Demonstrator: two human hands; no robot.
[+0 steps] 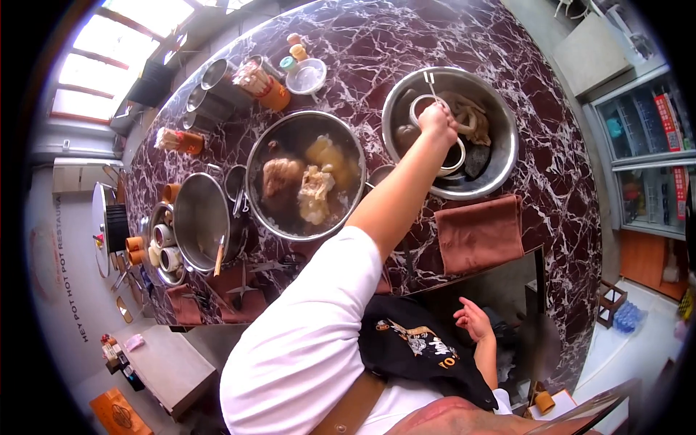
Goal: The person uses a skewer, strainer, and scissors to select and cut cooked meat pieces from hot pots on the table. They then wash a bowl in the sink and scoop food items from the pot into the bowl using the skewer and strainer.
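Note:
My left hand (pixel 439 122) reaches over a large steel basin (pixel 510 148) on the right of the table, fingers closed around a slim pale utensil (pixel 431 78) with a two-pronged end. Its other end is hidden by the hand. Pale round rims (pixel 451 171) show on either side of the hand, and what they belong to is unclear. Folded beige pieces of food (pixel 475 119) and a dark piece (pixel 476 159) lie in the basin. Low at the right, beyond the table edge, my right hand (pixel 473 319) is held up with fingers apart, holding nothing.
Left of the basin stands a round pot (pixel 251 185) of liquid with large meat chunks (pixel 283 177). Farther left are a deep steel pot (pixel 179 217) and a bowl of cups (pixel 165 235). A folded brown cloth (pixel 478 235) lies near the edge. Stick holders (pixel 272 94) stand behind.

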